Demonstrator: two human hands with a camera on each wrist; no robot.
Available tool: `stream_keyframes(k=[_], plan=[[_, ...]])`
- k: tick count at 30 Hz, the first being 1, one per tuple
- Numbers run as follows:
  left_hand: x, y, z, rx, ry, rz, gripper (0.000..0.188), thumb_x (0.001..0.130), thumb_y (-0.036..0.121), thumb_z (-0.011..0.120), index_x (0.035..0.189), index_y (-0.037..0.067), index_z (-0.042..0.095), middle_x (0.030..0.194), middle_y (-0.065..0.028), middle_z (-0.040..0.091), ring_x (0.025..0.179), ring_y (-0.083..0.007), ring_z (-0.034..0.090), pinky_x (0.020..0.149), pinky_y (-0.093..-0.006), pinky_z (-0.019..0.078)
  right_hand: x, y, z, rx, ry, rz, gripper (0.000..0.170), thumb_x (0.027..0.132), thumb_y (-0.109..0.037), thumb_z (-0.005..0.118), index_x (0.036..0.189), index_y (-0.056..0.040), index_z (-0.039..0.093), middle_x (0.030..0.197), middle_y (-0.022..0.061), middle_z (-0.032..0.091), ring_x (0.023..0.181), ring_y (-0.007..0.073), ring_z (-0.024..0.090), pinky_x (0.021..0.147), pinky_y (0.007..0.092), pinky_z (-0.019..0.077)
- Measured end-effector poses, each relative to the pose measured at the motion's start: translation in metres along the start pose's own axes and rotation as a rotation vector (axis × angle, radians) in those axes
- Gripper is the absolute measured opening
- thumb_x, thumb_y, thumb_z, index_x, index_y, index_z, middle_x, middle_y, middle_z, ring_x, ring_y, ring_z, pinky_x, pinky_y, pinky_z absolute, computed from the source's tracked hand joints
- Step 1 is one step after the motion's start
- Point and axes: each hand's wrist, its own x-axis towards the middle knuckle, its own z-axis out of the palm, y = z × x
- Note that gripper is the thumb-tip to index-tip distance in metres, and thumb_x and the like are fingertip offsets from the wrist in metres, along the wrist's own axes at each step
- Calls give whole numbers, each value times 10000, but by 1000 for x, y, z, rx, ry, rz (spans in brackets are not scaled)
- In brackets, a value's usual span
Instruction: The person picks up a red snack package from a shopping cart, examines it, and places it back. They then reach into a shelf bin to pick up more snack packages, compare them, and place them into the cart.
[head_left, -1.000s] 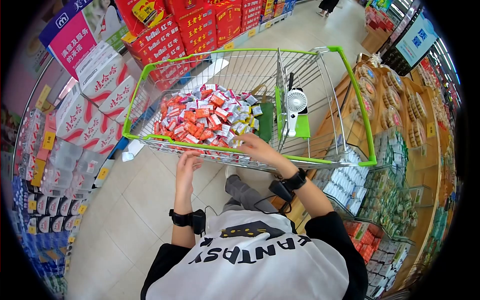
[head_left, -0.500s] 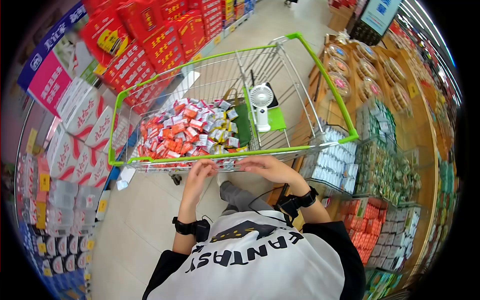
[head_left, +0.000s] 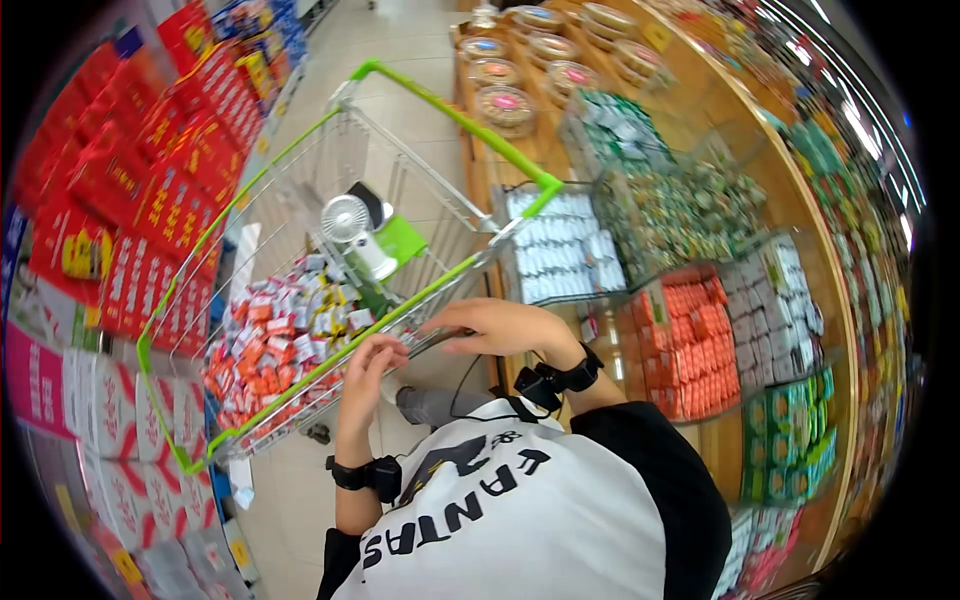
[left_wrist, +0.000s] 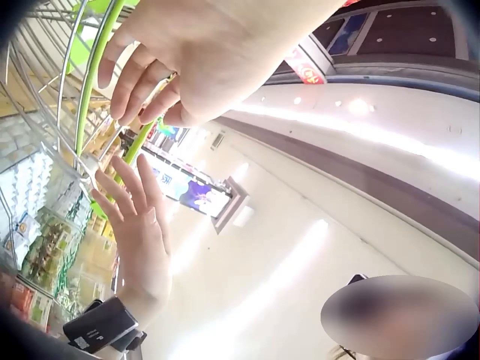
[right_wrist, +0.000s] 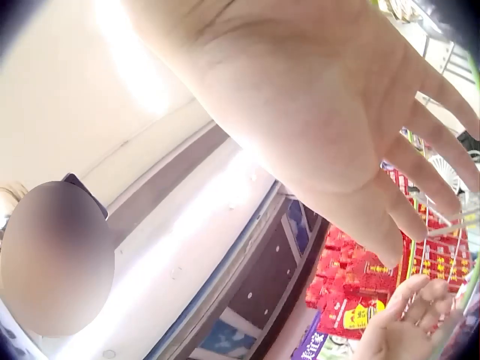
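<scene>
A wire shopping cart [head_left: 283,385] with a green rim stands in front of me, a heap of small wrapped packets [head_left: 262,345] in red, white and yellow inside it. My left hand [head_left: 366,378] is beside the cart's near rim, fingers loosely bent. Close to it, my right hand [head_left: 508,328] reaches across with fingers extended towards the rim. The left wrist view shows both hands with nothing between their fingers. A white handheld fan [head_left: 347,222] lies by the green seat panel [head_left: 402,240], next to a dark phone-like object [head_left: 371,203].
Along the right runs a wooden shelf with clear bins of blue-white packets [head_left: 562,245], red packets [head_left: 690,345] and round tubs [head_left: 506,108]. Red drink cartons [head_left: 165,215] are stacked on the left, with white cartons [head_left: 135,410] nearer me.
My right hand has drawn back from over the packets to the cart's near side. The view has turned right, so the cart appears farther left and tilted, and more of the shelf shows.
</scene>
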Motion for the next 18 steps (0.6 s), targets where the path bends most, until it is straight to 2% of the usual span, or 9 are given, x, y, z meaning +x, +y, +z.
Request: stream_keyframes(k=[6, 10, 12, 14, 15, 17, 18], plan=[[24, 2, 36, -6, -186, -10, 126, 809, 82, 461, 892, 6, 518, 826, -69, 558, 758, -131, 527, 717, -255, 422, -49, 9, -29, -83, 205, 182, 359, 810, -261, 513, 1082, -27, 507, 1008, 166, 544, 911, 305, 522, 774, 349, 408], [33, 3, 58, 58, -277, 13, 123, 809, 64, 455, 892, 2, 520, 826, -72, 559, 759, -131, 529, 716, -256, 424, -84, 21, -43, -103, 342, 371, 318, 790, -235, 529, 1029, -26, 536, 929, 156, 577, 882, 296, 536, 754, 347, 417], [39, 2, 67, 74, -368, 2, 120, 815, 49, 448, 896, -1, 520, 825, -75, 562, 759, -135, 533, 718, -253, 427, -103, 26, -45, -145, 413, 387, 305, 785, -232, 526, 1003, -20, 551, 909, 150, 583, 854, 295, 542, 740, 350, 421], [42, 4, 78, 67, -417, -4, 119, 818, 46, 447, 899, -3, 520, 825, -77, 564, 760, -136, 535, 720, -251, 427, -121, 29, -47, -306, 583, 568, 307, 750, -302, 542, 864, -25, 605, 828, 162, 597, 792, 311, 558, 704, 374, 433], [44, 5, 83, 57, -451, -9, 119, 821, 42, 446, 901, -5, 520, 826, -79, 565, 761, -138, 536, 722, -249, 428, -130, 30, -50, -305, 591, 576, 307, 750, -302, 542, 864, -25, 605, 828, 162, 597, 792, 311, 558, 704, 374, 433], [48, 2, 90, 58, -486, -15, 122, 824, 51, 446, 905, -3, 520, 829, -79, 566, 764, -138, 537, 724, -249, 428, -149, 33, -55, -366, 579, 955, 290, 708, -309, 560, 765, -32, 627, 762, 163, 595, 762, 324, 560, 678, 390, 442], [50, 0, 94, 57, -509, -17, 126, 828, 60, 447, 909, -2, 520, 832, -79, 567, 766, -138, 537, 726, -250, 428, -162, 42, -52, -440, 681, 932, 277, 671, -304, 572, 718, -37, 627, 750, 167, 593, 716, 337, 566, 650, 405, 452]])
